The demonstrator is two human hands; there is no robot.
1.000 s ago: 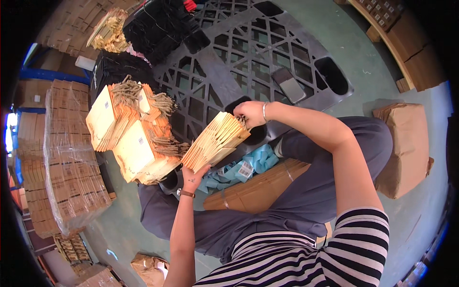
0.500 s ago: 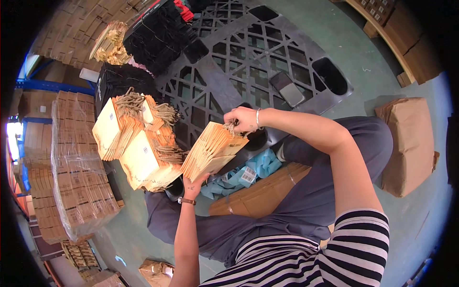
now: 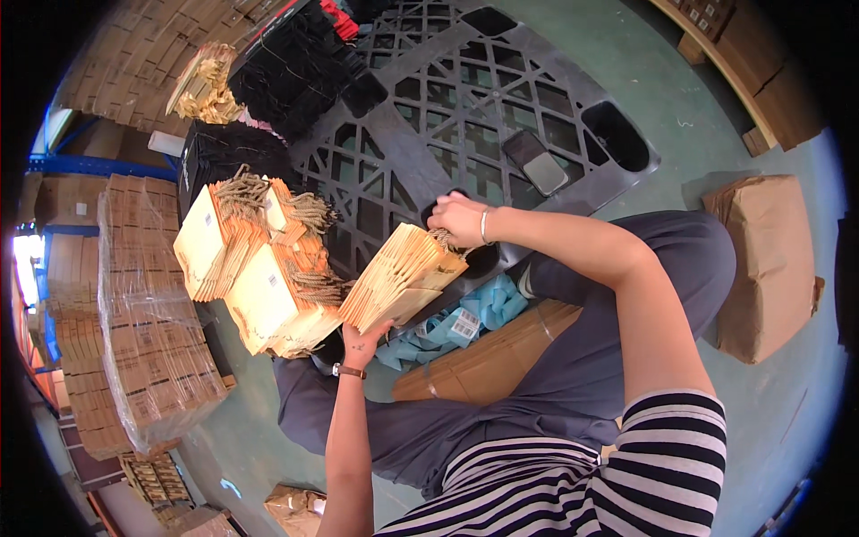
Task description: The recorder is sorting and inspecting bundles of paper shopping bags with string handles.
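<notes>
A fanned bundle of yellow-orange paper bags [image 3: 398, 279] stands tilted in front of me, its brown twisted-rope handles bunched at the upper right. My left hand [image 3: 362, 342] grips the bundle's lower left edge, with the fingers hidden behind the bags. At the opposite end, my right hand [image 3: 459, 221] is closed at the rope handles, its fingers curled and partly hiding them. Just left of the bundle sit more stacks of the same paper bags [image 3: 259, 295], their rope handles [image 3: 309, 215] turned to the right.
A black plastic pallet [image 3: 420, 170] lies ahead, bearing a phone [image 3: 535, 163] and black bags [image 3: 291, 72]. Crumpled blue wrapping [image 3: 488, 309] and flat cardboard [image 3: 483, 362] lie by my legs. A brown paper package [image 3: 765, 268] stands right; wrapped cartons [image 3: 157, 304] stand left.
My right hand has shifted slightly up and to the right at the handles. The bundle's top edges have fanned a little wider; my left hand keeps its place.
</notes>
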